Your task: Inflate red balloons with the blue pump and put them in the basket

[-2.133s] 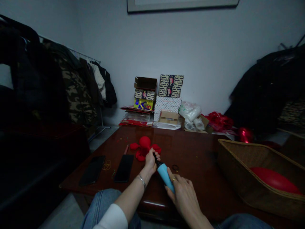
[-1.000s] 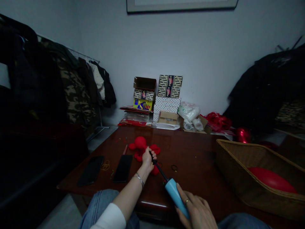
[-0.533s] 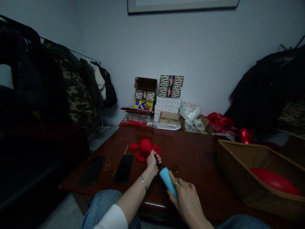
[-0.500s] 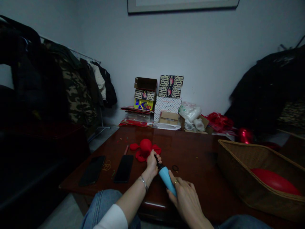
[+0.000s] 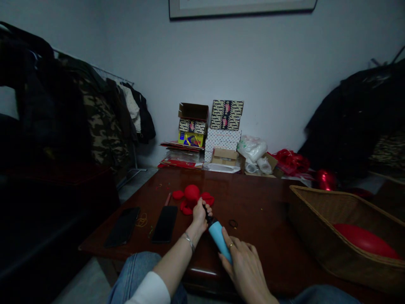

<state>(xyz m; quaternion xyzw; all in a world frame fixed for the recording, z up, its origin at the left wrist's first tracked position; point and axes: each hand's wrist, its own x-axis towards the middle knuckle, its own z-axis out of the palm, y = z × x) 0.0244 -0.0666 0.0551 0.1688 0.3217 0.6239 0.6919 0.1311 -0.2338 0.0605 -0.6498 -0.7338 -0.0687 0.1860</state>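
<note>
My right hand [image 5: 245, 261] is closed around the light-blue barrel of a balloon pump [image 5: 220, 240]. The pump points forward and to the left, its black nozzle end reaching into my left hand [image 5: 201, 213]. My left fingers are closed there, pinching the neck of a small, partly filled red balloon [image 5: 191, 193] at the nozzle. The fingers hide the exact joint. Around that balloon lie several limp red balloons [image 5: 207, 198] on the dark wooden table [image 5: 253, 198].
Left on the table are two black phones [image 5: 165, 223], a red pen-like stick [image 5: 167, 199] and yellow rubber bands [image 5: 141, 220]. A dark hair tie [image 5: 233, 223] lies right of the pump. At right stands a wicker basket [image 5: 303, 228] holding an inflated red balloon [image 5: 363, 240]. Boxes [image 5: 223, 141] are stacked behind.
Both hands and the pump have shifted slightly left, and the small red balloon has moved a little left with them. My grips look the same.
</note>
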